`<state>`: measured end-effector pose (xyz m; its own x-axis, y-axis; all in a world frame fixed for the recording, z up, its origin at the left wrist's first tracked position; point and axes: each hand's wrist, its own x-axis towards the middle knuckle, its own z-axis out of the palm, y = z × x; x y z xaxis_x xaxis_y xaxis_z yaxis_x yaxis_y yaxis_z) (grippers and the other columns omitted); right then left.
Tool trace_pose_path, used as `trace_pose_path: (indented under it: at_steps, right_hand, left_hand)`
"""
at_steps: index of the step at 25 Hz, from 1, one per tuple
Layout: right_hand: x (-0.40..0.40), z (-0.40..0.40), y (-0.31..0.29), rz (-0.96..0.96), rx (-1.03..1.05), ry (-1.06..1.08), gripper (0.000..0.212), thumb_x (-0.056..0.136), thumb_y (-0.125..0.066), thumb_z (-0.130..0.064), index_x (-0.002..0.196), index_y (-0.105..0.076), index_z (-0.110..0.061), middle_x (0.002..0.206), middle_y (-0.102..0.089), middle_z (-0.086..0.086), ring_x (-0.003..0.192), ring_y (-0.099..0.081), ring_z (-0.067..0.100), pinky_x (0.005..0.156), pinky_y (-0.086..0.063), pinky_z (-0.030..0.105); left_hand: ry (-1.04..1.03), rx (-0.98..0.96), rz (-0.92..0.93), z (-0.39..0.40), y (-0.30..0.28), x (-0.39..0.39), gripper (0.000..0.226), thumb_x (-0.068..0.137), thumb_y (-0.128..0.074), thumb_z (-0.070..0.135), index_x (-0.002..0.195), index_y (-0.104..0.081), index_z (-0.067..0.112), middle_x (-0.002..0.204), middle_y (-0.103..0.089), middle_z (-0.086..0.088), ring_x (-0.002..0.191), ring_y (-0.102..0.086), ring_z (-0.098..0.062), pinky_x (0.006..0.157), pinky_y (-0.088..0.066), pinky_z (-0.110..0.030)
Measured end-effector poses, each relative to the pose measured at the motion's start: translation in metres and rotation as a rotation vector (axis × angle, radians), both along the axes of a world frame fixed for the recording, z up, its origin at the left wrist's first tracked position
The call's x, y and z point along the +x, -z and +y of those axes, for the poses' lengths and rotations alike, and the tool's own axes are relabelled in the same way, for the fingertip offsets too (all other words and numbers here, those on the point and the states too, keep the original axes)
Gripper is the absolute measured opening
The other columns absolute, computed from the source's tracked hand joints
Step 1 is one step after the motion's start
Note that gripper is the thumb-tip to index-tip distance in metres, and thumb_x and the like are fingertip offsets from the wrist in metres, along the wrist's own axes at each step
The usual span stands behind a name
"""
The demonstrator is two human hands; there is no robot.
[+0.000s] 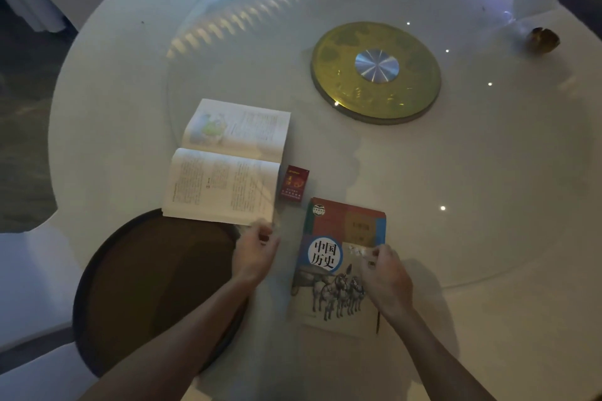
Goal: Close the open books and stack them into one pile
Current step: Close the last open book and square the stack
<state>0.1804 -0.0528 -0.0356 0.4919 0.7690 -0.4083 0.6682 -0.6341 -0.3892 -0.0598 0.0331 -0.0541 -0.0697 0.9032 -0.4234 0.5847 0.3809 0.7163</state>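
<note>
We see one closed book (338, 267) lying flat on the white bench (488, 205), cover up, close to us and slightly to the right. Our right hand (384, 280) rests on its right half with fingers curled loosely, holding nothing that we can make out. The open book (228, 163) lies up and to the left of it, its spine running roughly side to side, so the pages face away from us and toward us. Our left hand (255, 254) is the nearer one: it sits just below the lower right corner of the open pages, fingers half curled, and whether it touches the paper we cannot tell. We judge the next move is folding the near half away over the spine. A small red packet (294, 185) stands between the two books. The dark round tray (156, 286) at our left holds nothing visible; the open book's near edge overlaps its rim.
</note>
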Motion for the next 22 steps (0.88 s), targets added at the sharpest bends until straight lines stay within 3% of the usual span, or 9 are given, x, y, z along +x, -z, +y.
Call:
trace_pose_path:
  at_steps: [2,5,9,11,13,16,18,22]
  right_hand:
    - [-0.027,0.033,-0.012,0.111,0.094,-0.015,0.018,0.098,-0.06,-0.031,0.108,-0.061,-0.015,0.101,-0.063,0.001,0.089,-0.062,0.02,0.066,-0.047,0.031]
    - [-0.073,0.083,-0.016,0.464,0.134,0.013,0.019,0.097,-0.066,-0.027,0.109,-0.068,-0.012,0.101,-0.069,0.001,0.095,-0.065,0.019,0.071,-0.05,0.025]
    - [-0.126,0.13,0.002,0.66,0.074,0.079,0.053,0.094,-0.072,-0.032,0.138,-0.06,-0.007,0.131,-0.065,0.007,0.119,-0.062,0.022,0.102,-0.056,0.046]
    - [-0.145,0.143,0.011,0.724,0.041,0.146,0.063,0.094,-0.073,-0.031,0.147,-0.05,-0.004,0.139,-0.06,0.01,0.123,-0.061,0.025,0.102,-0.056,0.049]
    - [-0.154,0.147,0.017,0.793,0.023,0.219,0.063,0.096,-0.071,-0.025,0.149,-0.045,-0.003,0.135,-0.061,0.01,0.12,-0.063,0.026,0.096,-0.06,0.043]
    - [-0.156,0.15,0.026,0.792,-0.004,0.256,0.043,0.099,-0.066,-0.023,0.137,-0.058,-0.003,0.124,-0.07,0.007,0.109,-0.07,0.024,0.085,-0.061,0.035]
    - [-0.153,0.15,0.032,0.755,-0.026,0.264,0.032,0.101,-0.063,-0.024,0.126,-0.067,-0.005,0.121,-0.073,0.008,0.107,-0.071,0.023,0.092,-0.06,0.039]
    - [-0.142,0.141,0.032,0.748,-0.053,0.258,0.022,0.102,-0.062,-0.021,0.118,-0.068,-0.007,0.118,-0.074,0.009,0.105,-0.073,0.024,0.095,-0.061,0.048]
  left_hand:
    - [-0.047,0.062,-0.016,0.031,-0.006,-0.034,0.022,0.091,-0.071,0.033,0.106,-0.067,0.017,0.1,-0.069,0.003,0.092,-0.068,-0.012,0.071,-0.053,-0.023]
    - [-0.138,0.11,0.035,0.074,-0.011,-0.082,0.049,0.087,-0.074,0.037,0.128,-0.059,0.013,0.121,-0.062,-0.005,0.109,-0.062,-0.02,0.088,-0.055,-0.034]
    - [-0.262,0.085,0.118,0.116,-0.01,-0.136,0.08,0.083,-0.078,0.039,0.147,-0.043,0.008,0.146,-0.047,-0.016,0.134,-0.05,-0.031,0.109,-0.046,-0.046]
    - [-0.29,0.012,0.115,0.13,-0.008,-0.161,0.088,0.084,-0.077,0.041,0.154,-0.034,0.008,0.156,-0.041,-0.014,0.142,-0.042,-0.031,0.113,-0.04,-0.046]
    - [-0.274,-0.091,0.056,0.137,-0.006,-0.176,0.092,0.085,-0.075,0.045,0.157,-0.029,0.01,0.158,-0.04,-0.013,0.144,-0.042,-0.031,0.112,-0.039,-0.044]
    - [-0.267,-0.166,-0.015,0.139,-0.005,-0.184,0.077,0.089,-0.072,0.044,0.15,-0.042,0.007,0.143,-0.056,-0.012,0.122,-0.059,-0.027,0.096,-0.048,-0.039]
    - [-0.245,-0.153,0.013,0.134,-0.004,-0.187,0.056,0.093,-0.066,0.041,0.134,-0.059,0.003,0.123,-0.067,-0.009,0.101,-0.062,-0.023,0.082,-0.05,-0.035]
    - [-0.28,-0.135,-0.002,0.119,-0.006,-0.195,0.033,0.097,-0.063,0.033,0.112,-0.07,0.005,0.104,-0.069,-0.006,0.098,-0.067,-0.028,0.07,-0.046,-0.032]
